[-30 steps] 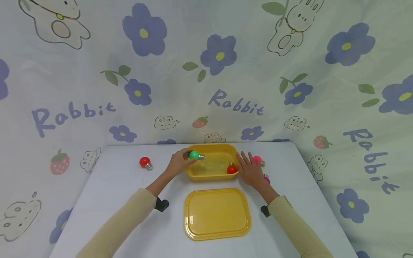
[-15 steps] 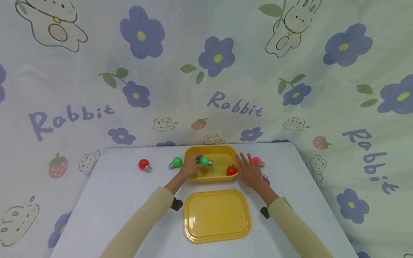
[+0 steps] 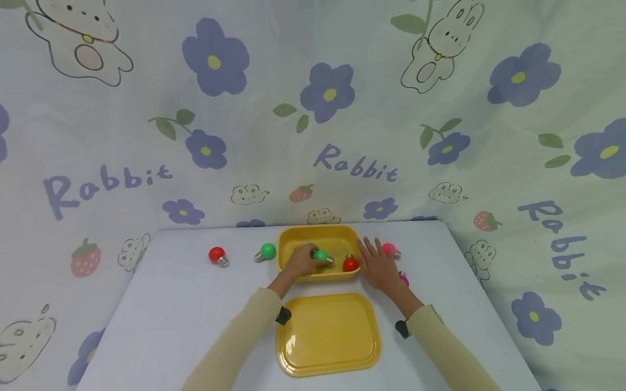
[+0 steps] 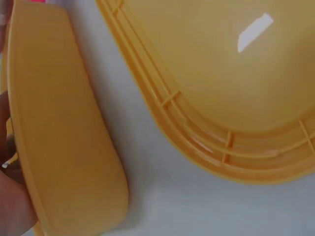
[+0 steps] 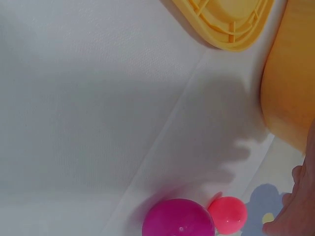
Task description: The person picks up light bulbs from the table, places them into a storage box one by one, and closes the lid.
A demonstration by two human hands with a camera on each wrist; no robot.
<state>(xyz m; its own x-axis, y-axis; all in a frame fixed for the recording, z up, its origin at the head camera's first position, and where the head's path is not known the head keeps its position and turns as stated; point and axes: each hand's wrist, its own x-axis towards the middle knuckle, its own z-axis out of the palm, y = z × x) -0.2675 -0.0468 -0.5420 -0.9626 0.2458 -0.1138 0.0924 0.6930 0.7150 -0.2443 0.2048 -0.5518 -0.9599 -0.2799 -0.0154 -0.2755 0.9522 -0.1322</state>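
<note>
From where I stood, the white tbl [image 3: 171,320] bore a yellow box [image 3: 320,278] abt. ctr. of frame, w/ a flat yellow lid [image 3: 329,334] nr. bottom ctr.; red bulb [image 3: 217,254] & green bulb [image 3: 268,250] left of ctr.; pink bulb [image 3: 388,249] & purple bulb [image 3: 404,279], partly hidden, right of ctr.

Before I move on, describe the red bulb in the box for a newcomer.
On the white table, find the yellow box. The red bulb sits in its near right corner. Colour sets it apart from the held green bulb; its place, from the other red bulb outside.
</note>
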